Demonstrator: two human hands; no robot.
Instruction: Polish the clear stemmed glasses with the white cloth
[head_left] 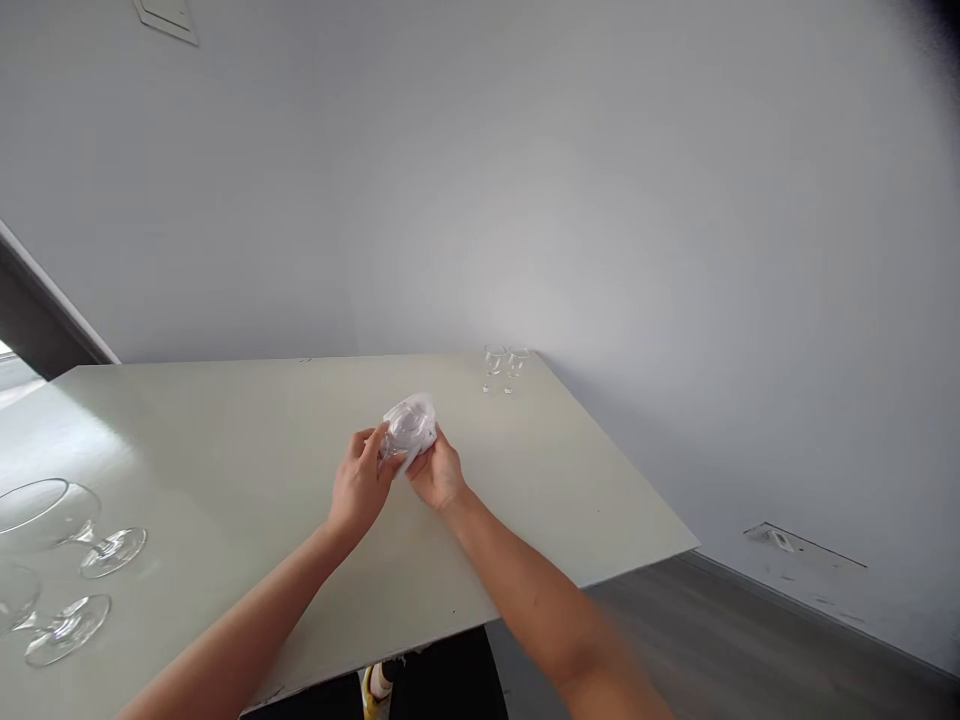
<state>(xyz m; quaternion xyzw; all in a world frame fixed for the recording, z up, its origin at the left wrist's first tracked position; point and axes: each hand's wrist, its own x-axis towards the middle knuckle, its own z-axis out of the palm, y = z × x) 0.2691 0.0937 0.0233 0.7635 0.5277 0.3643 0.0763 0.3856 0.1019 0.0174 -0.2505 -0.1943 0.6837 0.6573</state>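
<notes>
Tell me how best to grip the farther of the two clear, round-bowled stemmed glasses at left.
I'd pinch its thin clear stem just above the round foot, coming from the right with the left hand once free: stem and foot appear on that side, and the matching clear glass stands nearer.

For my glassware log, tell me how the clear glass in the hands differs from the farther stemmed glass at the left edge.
The clear glass is held up between the left hand and right hand; the farther stemmed glass stands on the table, untouched. A white cloth or tissue is against the clear glass, while the farther stemmed glass is bare. Both are see-through.
</notes>
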